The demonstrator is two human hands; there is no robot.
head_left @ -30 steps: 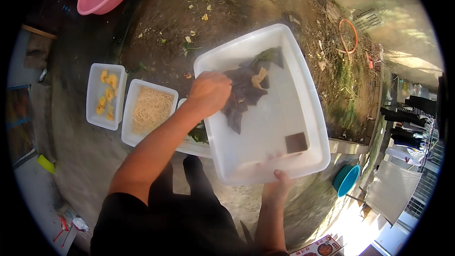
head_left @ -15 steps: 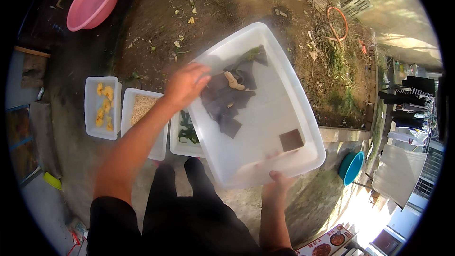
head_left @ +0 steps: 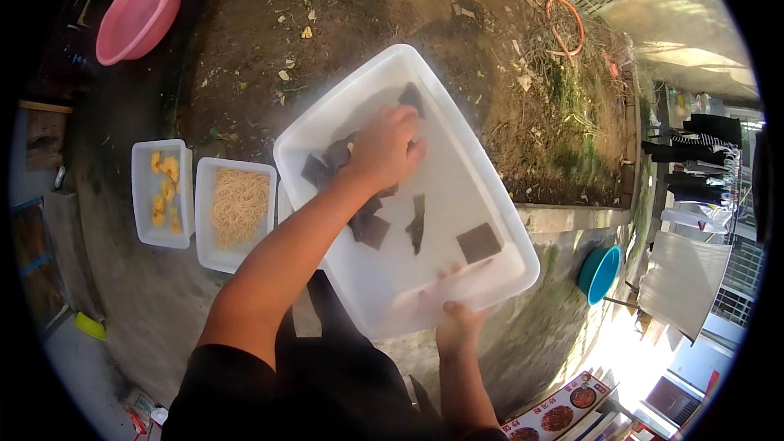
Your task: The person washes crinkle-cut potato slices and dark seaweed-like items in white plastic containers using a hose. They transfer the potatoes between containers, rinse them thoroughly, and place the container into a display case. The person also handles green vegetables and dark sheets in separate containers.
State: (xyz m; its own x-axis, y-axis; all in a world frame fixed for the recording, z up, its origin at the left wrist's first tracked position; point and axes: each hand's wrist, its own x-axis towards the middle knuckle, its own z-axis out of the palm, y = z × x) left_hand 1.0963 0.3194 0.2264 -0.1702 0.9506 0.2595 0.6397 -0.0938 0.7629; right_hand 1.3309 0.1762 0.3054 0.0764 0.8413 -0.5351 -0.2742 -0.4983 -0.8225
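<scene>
A white translucent plastic tub [head_left: 441, 278] is held tilted in front of me. My right hand [head_left: 459, 328] grips its near rim, thumb on top and fingers showing dimly through the wall. My left hand [head_left: 385, 149] reaches inside, fingers curled over the dark scraps; its fingertips and anything in them are hidden. Dark grey-brown flat pieces [head_left: 371, 229] lie heaped under and beside that hand. A narrow dark strip [head_left: 417, 224] and a square dark piece [head_left: 479, 243] rest apart on the tub's floor. Another dark piece [head_left: 411, 96] sits by the far corner.
At left on the concrete stand a white container [head_left: 140, 224] of yellow pieces and another white container [head_left: 214, 260] of pale noodles. A pink basin [head_left: 135, 12] lies far left, a teal basin [head_left: 600, 275] to the right. Bare soil [head_left: 269, 41] stretches beyond.
My left hand has moved right, from the tub's left edge into its middle. The narrow strip now shows separately on the tub's floor. The tub has shifted left over the leaf-filled container.
</scene>
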